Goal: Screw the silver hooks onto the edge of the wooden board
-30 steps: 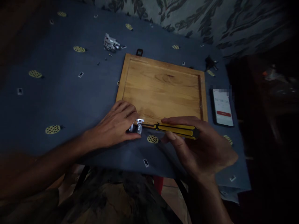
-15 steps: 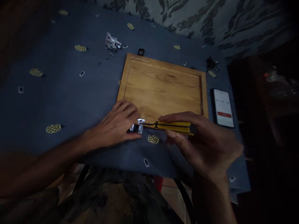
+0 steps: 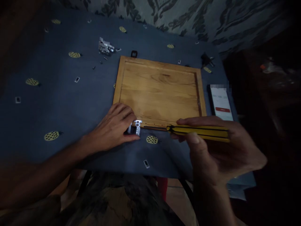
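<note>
A wooden cabinet door (image 3: 160, 91) with a raised frame lies flat on the blue tablecloth. At its near left corner, my left hand (image 3: 117, 124) is closed round a shiny metal hinge (image 3: 137, 127), keeping it against the door's near edge. In my right hand (image 3: 218, 150) is a screwdriver (image 3: 199, 131) with a yellow and black handle, pinched between thumb and fingers. Its thin shaft points left toward the hinge, and the tip sits a little to the right of it, apart. Small dark holes show along the near frame.
More metal hinges (image 3: 105, 46) lie at the back left, with a few small screws (image 3: 101, 62) near them. A black loop-shaped piece (image 3: 134, 54) is behind the door. On the right are a phone (image 3: 221, 102) and a dark object with prongs (image 3: 207, 59).
My right hand has drawn the screwdriver back to the right, so its tip has left the hinge. My left hand still holds the hinge. The whole view has shifted slightly.
</note>
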`<state>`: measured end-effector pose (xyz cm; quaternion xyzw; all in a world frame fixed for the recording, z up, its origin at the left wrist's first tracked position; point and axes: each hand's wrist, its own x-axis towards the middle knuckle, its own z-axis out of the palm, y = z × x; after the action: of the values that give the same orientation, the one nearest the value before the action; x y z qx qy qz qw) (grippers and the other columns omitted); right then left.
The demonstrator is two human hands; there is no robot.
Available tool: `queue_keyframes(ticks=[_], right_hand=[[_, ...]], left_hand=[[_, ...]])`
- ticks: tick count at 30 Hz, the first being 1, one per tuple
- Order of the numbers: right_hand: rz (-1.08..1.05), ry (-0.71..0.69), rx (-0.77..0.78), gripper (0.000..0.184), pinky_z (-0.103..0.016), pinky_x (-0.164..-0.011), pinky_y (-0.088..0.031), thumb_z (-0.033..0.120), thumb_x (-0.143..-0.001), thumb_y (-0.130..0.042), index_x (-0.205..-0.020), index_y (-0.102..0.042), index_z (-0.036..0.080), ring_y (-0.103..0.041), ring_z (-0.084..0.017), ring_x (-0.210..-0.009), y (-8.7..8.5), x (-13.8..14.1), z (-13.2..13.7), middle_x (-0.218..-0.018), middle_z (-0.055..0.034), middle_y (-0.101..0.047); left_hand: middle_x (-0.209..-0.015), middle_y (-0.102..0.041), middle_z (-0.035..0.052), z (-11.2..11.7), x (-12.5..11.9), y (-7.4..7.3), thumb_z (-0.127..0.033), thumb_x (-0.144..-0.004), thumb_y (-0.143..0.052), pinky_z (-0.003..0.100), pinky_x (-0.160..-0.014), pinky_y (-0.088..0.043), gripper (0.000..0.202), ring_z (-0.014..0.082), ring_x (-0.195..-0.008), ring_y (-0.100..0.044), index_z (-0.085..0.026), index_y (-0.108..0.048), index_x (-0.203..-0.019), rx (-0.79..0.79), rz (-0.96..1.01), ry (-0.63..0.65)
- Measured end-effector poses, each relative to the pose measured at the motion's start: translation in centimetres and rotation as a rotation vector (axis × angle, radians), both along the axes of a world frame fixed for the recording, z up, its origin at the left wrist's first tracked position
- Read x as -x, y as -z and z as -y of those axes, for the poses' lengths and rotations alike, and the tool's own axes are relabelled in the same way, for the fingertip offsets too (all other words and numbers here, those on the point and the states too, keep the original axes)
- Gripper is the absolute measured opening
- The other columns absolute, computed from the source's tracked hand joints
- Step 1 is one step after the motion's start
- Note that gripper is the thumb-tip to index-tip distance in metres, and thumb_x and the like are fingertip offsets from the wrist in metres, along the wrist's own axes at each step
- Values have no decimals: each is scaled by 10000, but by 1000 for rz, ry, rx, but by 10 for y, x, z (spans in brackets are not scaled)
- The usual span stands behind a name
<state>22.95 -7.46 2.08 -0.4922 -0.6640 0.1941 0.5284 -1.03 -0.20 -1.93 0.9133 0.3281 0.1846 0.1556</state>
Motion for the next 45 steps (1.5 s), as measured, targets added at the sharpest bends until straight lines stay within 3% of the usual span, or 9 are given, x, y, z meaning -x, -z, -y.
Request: queue_keyframes(ticks=[4, 20, 31, 36, 41, 45], right_hand=[[-14, 25, -84, 275, -403, -653, -664, 173, -868, -820, -1109, -763, 293, -761, -215, -739, -1, 9, -6, -946, -14, -809], [9, 32, 12, 233, -370, -755, -669, 163, -886, -797, -1081, -755, 283, -762, -207, -841, 0, 20, -6, -968, -13, -803], [164, -105, -50, 299, -329, -772, -639, 132, -886, -799, -1136, -700, 264, -765, -198, -866, 0, 14, -13, -983, -11, -792], [233, -132, -79, 203, -317, -771, -650, 173, -924, -767, -1088, -670, 242, -761, -190, -842, -4, 19, -16, -945, -15, -779], [232, -119, -90, 199, -329, -745, -650, 160, -919, -765, -1075, -674, 244, -757, -193, -826, -4, 21, -15, -936, -16, -778], [109, -11, -89, 219, -389, -722, -651, 202, -947, -736, -1137, -660, 281, -762, -225, -833, 5, 17, -8, -978, -24, -765]], left_hand=[[-1075, -673, 85, 0, 0, -1, -472, -898, -795, 461, -985, -491, 362, 292, -1086, -586, -170, -676, -1057, 10, -21, -7], [-1071, -677, 109, 0, -2, -1, -471, -873, -821, 468, -985, -494, 408, 304, -1078, -588, -131, -681, -1051, -12, -10, -6], [-1072, -672, 90, -1, 0, -1, -486, -895, -796, 448, -996, -487, 400, 291, -1078, -580, -149, -674, -1073, -18, -23, 5], [-1068, -669, 91, -1, -1, -1, -486, -894, -795, 454, -992, -489, 402, 297, -1073, -576, -146, -674, -1069, -17, -35, 7], [-1059, -665, 85, -1, -1, -2, -510, -910, -770, 455, -988, -489, 398, 296, -1079, -574, -155, -673, -1061, -1, -39, 7], [-1064, -667, 92, -1, 0, 0, -502, -898, -788, 452, -986, -490, 412, 295, -1073, -577, -140, -675, -1061, -23, -21, 5]])
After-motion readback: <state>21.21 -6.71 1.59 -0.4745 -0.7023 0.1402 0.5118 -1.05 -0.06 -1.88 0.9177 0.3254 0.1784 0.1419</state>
